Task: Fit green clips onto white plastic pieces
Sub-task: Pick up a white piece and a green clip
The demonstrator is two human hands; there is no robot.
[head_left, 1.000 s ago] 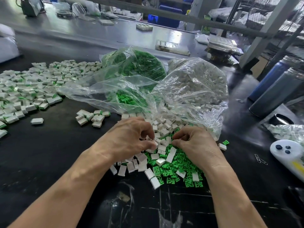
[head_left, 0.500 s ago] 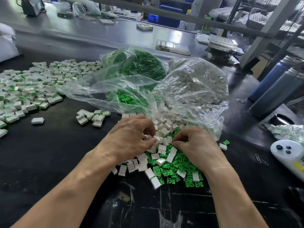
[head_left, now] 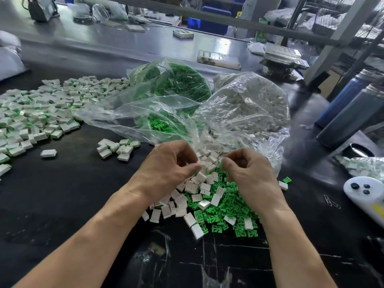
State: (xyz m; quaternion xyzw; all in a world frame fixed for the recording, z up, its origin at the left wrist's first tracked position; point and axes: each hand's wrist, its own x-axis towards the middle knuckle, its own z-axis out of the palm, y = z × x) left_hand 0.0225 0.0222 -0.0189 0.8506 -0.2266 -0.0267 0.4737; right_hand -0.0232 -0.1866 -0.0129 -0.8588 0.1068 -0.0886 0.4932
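Note:
A loose heap of white plastic pieces (head_left: 180, 201) and green clips (head_left: 225, 218) lies on the black table in front of me. My left hand (head_left: 168, 166) hovers over its far edge with the fingertips pinched on a small white piece, which is mostly hidden. My right hand (head_left: 248, 173) is a short gap to the right and pinches a green clip (head_left: 220, 165) between thumb and forefinger. Behind the hands lie an open clear bag of green clips (head_left: 180, 84) and a clear bag of white pieces (head_left: 251, 104).
Fitted white-and-green pieces are spread at the left (head_left: 41, 113), with a small group (head_left: 118, 147) nearer. At the right are two dark bottles (head_left: 349, 117), a white controller (head_left: 365, 196), paper clips (head_left: 331, 202) and a small bag (head_left: 365, 166).
Both hands have lifted off the heap and moved slightly away from me. The right hand now shows a green clip at its fingertips.

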